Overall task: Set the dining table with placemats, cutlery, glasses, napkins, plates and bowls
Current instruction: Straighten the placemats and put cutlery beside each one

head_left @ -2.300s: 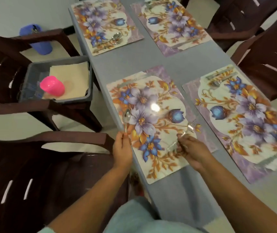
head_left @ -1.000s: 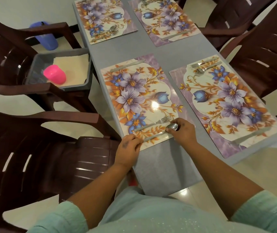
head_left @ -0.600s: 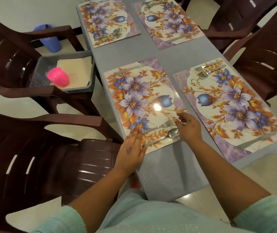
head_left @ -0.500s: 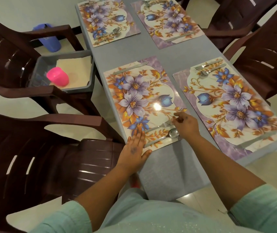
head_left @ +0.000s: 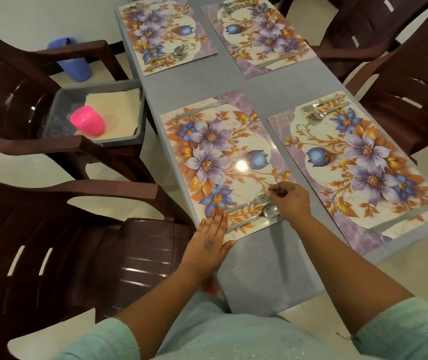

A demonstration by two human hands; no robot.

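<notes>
Now the right hand (head_left: 291, 201) pinches the fork (head_left: 246, 203) by its tines. Left hand (head_left: 210, 240) lies flat, fingers spread, at the fork's 7 o'clock on the placemat (head_left: 223, 157).

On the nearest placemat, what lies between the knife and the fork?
Head view: only bare floral placemat between the knife and fork; no plate or bowl.

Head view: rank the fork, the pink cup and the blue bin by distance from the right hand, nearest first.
From the right hand:
1. Fork, at its fingertips on the near placemat.
2. Pink cup, in the grey tray on the left chair.
3. Blue bin, on the floor beyond.
</notes>
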